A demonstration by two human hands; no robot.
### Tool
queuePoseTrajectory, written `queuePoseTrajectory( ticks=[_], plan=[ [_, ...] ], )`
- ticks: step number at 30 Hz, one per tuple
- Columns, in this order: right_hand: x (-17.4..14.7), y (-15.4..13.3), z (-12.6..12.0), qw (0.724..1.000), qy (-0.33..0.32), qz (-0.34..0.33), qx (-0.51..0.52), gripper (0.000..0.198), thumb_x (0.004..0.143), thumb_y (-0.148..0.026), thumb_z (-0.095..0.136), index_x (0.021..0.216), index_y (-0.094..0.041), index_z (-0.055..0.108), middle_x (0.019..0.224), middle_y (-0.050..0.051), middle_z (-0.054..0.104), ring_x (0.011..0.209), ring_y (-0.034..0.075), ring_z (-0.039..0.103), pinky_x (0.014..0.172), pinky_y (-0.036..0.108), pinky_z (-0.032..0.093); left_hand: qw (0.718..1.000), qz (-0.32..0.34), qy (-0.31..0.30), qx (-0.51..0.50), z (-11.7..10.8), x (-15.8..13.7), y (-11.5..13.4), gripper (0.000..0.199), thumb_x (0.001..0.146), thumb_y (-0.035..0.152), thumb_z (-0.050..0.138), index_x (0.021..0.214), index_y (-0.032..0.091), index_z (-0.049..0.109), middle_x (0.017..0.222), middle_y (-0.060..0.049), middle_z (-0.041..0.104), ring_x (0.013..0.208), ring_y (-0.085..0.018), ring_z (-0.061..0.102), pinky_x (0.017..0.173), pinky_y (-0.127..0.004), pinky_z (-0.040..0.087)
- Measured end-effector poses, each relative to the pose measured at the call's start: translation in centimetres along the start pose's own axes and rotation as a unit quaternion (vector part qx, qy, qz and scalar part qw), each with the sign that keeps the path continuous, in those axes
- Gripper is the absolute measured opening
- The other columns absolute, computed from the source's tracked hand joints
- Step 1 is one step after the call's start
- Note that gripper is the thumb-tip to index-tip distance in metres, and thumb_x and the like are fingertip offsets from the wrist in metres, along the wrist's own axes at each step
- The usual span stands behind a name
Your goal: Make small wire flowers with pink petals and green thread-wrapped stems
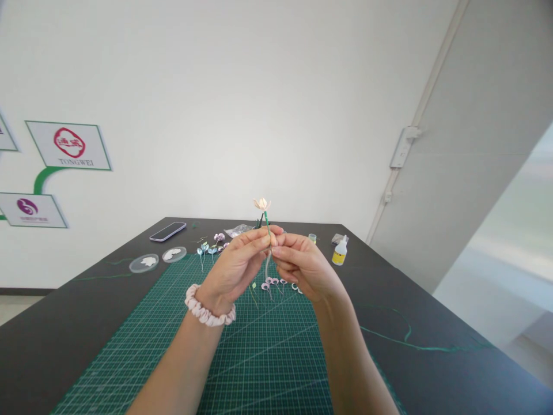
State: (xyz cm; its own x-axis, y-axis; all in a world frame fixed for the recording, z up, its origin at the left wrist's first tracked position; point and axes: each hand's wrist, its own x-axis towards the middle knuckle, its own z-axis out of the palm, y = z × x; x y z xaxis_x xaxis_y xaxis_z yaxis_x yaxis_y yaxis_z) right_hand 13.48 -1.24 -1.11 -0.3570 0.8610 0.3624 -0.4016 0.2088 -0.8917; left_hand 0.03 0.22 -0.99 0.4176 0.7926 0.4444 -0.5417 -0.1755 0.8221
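Above the green cutting mat (268,351), my two hands meet and hold up a small artificial flower (261,204) with pale cream-pink petals. Its thin stem, wrapped in green (266,220), runs down between my fingertips. My left hand (242,253), with a pale scrunchie (207,308) at the wrist, pinches the stem between thumb and fingers. Pressed close against it, my right hand (305,262) is closed in a pinch at the lower stem. A thin pale strip (268,266) hangs below the fingertips; where it attaches is hidden.
Small purple flowers (275,281) and blue ones (206,249) lie on the mat. Two clear dishes (138,265) with white pieces and a phone (167,231) are at left. A glue bottle (340,252) stands at right, with green tape (415,346) nearer.
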Motion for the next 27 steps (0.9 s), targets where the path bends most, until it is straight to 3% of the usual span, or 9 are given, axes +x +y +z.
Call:
queuePoseTrajectory(
  ticks=[18,22,27],
  plan=[
    [0.17,0.19,0.60,0.999,0.040,-0.006,-0.018,0.024,0.064,-0.035,0.077,0.063,-0.018,0.060,0.045,-0.012,0.034,0.037,0.002,0.015,0.032,0.018,0.013,0.999,-0.004,0.013,-0.033,0.14,0.14,-0.31,0.014,0.073,0.029,0.075,0.065,0.018,0.072,0.085,-0.003,0.063,0.083,-0.013,0.053,0.085,-0.027,0.043],
    [0.33,0.27,0.76,0.996,0.075,-0.024,-0.036,0.023,0.063,-0.036,0.077,0.064,-0.018,0.062,0.044,-0.012,0.036,0.036,0.002,0.015,0.032,0.020,0.013,0.999,0.014,0.033,0.002,0.16,0.18,-0.41,0.013,0.074,0.031,0.072,0.068,0.020,0.072,0.084,-0.003,0.064,0.087,-0.015,0.054,0.087,-0.031,0.041],
    [0.22,0.10,0.78,0.976,0.163,-0.073,-0.127,0.020,0.065,-0.035,0.072,0.064,-0.017,0.062,0.052,-0.007,0.048,0.036,0.002,0.023,0.035,0.022,0.014,0.993,0.049,0.082,0.063,-0.05,0.15,-0.35,0.010,0.074,0.030,0.071,0.079,0.022,0.074,0.084,-0.002,0.066,0.089,-0.017,0.054,0.089,-0.032,0.040]
  ],
)
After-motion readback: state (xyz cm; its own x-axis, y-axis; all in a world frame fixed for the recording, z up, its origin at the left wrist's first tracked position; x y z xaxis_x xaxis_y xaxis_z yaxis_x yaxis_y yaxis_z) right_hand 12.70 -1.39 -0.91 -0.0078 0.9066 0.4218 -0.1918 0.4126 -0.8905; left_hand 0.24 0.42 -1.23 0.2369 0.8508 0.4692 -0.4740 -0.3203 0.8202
